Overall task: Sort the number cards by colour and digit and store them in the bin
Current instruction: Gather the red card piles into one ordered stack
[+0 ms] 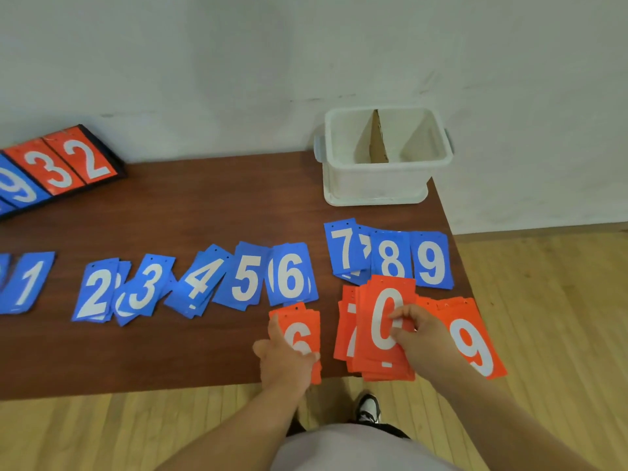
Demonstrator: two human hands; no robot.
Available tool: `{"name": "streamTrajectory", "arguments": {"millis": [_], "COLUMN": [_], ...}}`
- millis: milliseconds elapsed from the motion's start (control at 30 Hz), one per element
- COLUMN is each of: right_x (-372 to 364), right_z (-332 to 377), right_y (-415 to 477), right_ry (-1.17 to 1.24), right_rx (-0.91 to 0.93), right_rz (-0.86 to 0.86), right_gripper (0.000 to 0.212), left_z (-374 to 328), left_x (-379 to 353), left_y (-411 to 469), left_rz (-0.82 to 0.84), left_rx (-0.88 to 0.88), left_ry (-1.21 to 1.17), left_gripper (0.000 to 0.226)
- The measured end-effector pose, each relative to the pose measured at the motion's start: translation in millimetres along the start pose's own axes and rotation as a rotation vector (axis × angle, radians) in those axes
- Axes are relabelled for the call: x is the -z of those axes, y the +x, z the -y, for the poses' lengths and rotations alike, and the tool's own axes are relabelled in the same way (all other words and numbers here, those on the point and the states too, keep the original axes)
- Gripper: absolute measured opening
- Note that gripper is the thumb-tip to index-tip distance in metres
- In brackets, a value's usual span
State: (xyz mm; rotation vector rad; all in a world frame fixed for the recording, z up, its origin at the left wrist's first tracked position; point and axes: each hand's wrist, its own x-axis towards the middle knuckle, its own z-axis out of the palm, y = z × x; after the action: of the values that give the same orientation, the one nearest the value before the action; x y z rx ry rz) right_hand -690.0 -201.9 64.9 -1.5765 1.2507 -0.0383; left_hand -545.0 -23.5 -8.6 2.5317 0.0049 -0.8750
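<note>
Blue number cards lie in a row of small piles across the brown table [210,198], from blue 1 [29,282] through blue 6 [292,275] to blue 9 [431,261]. Nearer me lie orange piles: orange 6 [302,329], orange 7 [346,334] and orange 9 [474,345]. My left hand [283,356] grips the orange 6 pile at its left edge. My right hand [419,329] pinches an orange 0 card [382,321] on top of an orange stack. The white bin [384,185] stands at the table's far right corner with a cardboard divider [375,137] inside.
A black scoreboard [57,164] showing orange 3 and 2 and a blue 9 leans at the table's far left against the wall. The table's right edge runs close to the blue 9 and orange 9 cards. Below is wooden floor [543,317] and my shoe [368,407].
</note>
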Motion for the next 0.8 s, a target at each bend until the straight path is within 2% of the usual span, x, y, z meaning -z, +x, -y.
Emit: {"name": "streamTrajectory", "arguments": {"millis": [100,233,333,400,533,600,667,733,800], "right_x": [3,3,-1,-6,-19,-24,-27,-26,-24], "right_z": [3,5,5,7,13,14,15,16,16], "right_y": [2,5,4,1,-3,-4,-6,-8,-8], "right_ry": [-0.009,0.012,0.061,0.174,0.552,0.549,0.439,0.378,0.374], "right_rx": [0.010,0.011,-0.006,-0.063,-0.230,-0.207,-0.149,-0.121,-0.109], "right_rz": [0.021,0.053,0.072,0.117,0.302,0.325,0.284,0.238,0.235], "right_gripper": [0.022,0.020,0.020,0.021,0.023,0.022,0.022,0.022,0.022], "left_z": [5,13,10,3,-21,-33,-42,-47,-52], "left_x": [0,6,19,29,47,53,59,64,67], "left_y": [-4,-12,-19,-27,-42,-48,-53,-54,-54], "left_rz": [-0.008,0.049,0.086,0.142,0.290,0.377,0.448,0.451,0.476], "left_rx": [-0.030,-0.107,-0.143,-0.174,-0.229,-0.245,-0.247,-0.284,-0.330], "left_ry": [-0.072,-0.229,-0.317,-0.366,-0.448,-0.551,-0.624,-0.584,-0.569], "left_gripper": [0.105,0.068,0.052,0.046,0.040,0.035,0.033,0.036,0.029]}}
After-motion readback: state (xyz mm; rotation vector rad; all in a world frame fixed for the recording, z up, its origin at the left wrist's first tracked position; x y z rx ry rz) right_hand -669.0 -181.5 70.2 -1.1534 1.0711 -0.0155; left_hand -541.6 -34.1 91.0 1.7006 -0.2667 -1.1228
